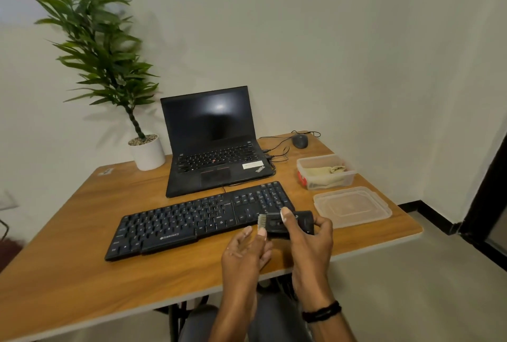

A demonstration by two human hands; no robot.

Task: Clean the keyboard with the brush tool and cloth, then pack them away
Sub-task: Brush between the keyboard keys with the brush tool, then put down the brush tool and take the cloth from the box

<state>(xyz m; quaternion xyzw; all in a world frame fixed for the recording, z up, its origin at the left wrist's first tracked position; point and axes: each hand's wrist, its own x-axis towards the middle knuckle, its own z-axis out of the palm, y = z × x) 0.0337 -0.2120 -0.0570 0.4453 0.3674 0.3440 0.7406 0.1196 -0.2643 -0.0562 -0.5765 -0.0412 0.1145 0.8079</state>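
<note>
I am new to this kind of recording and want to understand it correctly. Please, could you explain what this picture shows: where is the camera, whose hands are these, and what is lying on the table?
There is no machine here. A person works with bare hands, and one camera worn on the head looks forward and down, so the arms come in from the bottom of the picture. The right hand grips a black brush tool. The fingers of the left hand touch its bristle end. On the wooden table are a black keyboard, an open laptop with a dark screen, a mouse and a potted plant. There is also a clear container holding a cloth, with its lid set beside it.
</note>
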